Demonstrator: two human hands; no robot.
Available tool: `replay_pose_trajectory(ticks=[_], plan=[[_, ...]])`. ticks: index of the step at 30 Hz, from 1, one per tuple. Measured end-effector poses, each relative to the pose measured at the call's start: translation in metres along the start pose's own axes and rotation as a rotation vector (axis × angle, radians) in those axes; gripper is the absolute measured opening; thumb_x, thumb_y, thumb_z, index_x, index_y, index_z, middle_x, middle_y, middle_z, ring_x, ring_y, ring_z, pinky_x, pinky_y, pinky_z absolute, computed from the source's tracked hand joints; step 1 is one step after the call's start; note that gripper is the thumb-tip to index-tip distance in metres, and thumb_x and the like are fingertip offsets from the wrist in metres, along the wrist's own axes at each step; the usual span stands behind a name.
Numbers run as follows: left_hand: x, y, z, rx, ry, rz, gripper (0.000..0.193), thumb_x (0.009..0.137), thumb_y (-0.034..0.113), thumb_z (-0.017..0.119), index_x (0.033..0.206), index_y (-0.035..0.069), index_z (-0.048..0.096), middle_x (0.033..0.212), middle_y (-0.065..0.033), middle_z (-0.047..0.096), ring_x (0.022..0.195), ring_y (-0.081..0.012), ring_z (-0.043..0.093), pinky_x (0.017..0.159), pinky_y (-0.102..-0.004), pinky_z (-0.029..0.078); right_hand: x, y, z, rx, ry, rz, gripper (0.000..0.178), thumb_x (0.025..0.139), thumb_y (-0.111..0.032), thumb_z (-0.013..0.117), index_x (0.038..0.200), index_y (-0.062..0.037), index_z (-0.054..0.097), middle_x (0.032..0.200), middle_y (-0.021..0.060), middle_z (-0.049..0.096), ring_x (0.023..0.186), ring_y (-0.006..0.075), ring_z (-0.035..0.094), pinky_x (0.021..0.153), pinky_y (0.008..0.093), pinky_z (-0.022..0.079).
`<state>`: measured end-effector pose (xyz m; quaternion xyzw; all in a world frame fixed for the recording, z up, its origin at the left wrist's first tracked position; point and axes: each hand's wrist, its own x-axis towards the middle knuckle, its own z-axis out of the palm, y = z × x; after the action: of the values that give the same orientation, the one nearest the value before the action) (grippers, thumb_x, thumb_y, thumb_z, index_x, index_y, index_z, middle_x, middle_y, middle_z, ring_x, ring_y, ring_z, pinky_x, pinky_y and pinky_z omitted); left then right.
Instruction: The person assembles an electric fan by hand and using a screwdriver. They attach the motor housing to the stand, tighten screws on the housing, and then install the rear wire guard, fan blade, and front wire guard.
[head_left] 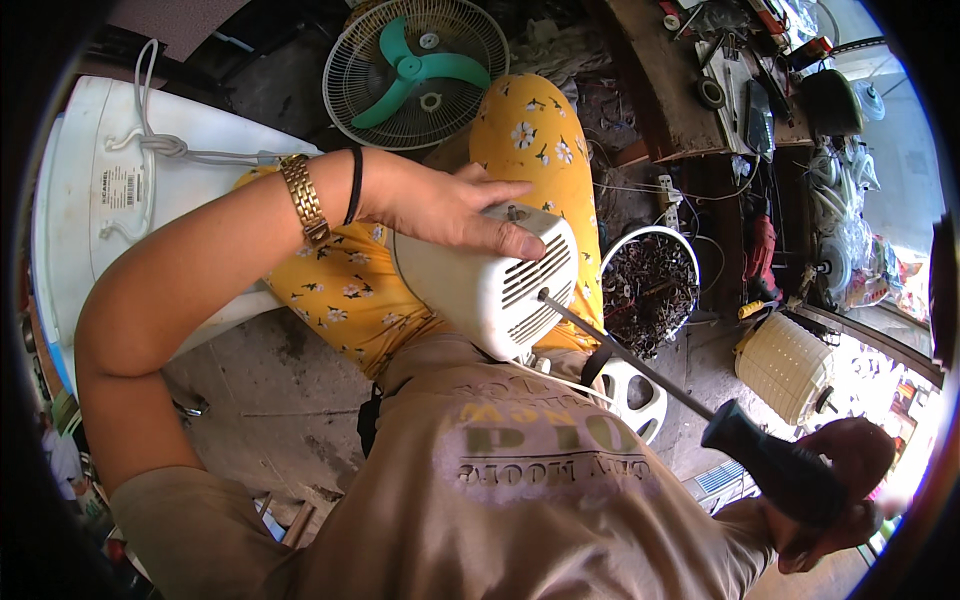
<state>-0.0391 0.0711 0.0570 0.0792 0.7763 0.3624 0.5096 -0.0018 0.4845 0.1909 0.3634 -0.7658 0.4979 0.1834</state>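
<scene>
Right hand (858, 470): right of the white housing and nearer than it, fingers wrapped around the end of a screwdriver handle.
Screwdriver (775, 465): dark teal handle, long metal shaft slanting toward the white housing, its tip in a round hole between the slots of the vented face.
White housing (450, 295): resting on the lap, rounded body, slotted end turned right, a pale cord at its near edge.
Left hand (440, 205): clasped over the top of the white housing, thumb on the slotted face, index finger stretched out; the other fingertips are hidden.
Yellow floral trousers (535, 150): under the white housing and on past its far side.
White basin (648, 229): just right of the white housing, filled with small dark pieces.
White appliance (85, 255): left of the white housing, a grey cord knotted across it.
Fan (411, 68): beyond the white housing, green blades in a round wire guard.
Wooden bench (655, 110): beyond and right of the white housing, tools scattered on top.
</scene>
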Motion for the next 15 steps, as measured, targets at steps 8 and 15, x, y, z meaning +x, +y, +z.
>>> replay_pose_trajectory(ticks=[8,15], plan=[[-0.002,0.000,0.001,-0.003,0.012,-0.007,0.122,0.069,0.088,0.041,0.150,0.002,0.010,0.142,-0.0274,0.021,0.139,-0.0423,0.017,0.112,-0.0402,0.025,-0.005,0.004,-0.009,-0.133,-0.057,0.026,0.044,0.078,-0.031,0.061,0.114,-0.0075,0.056,0.090,0.0252,0.052,0.068,0.0314,0.048,0.057,0.0396,0.038],[-0.002,0.005,0.000,0.017,0.022,0.006,0.120,0.069,0.089,0.040,0.150,0.004,0.013,0.141,-0.0286,0.022,0.139,-0.0432,0.018,0.112,-0.0431,0.023,0.004,-0.002,0.000,-0.056,-0.170,-0.107,0.043,0.077,-0.028,0.058,0.111,-0.0021,0.056,0.084,0.0214,0.051,0.069,0.0260,0.044,0.059,0.0372,0.035]])
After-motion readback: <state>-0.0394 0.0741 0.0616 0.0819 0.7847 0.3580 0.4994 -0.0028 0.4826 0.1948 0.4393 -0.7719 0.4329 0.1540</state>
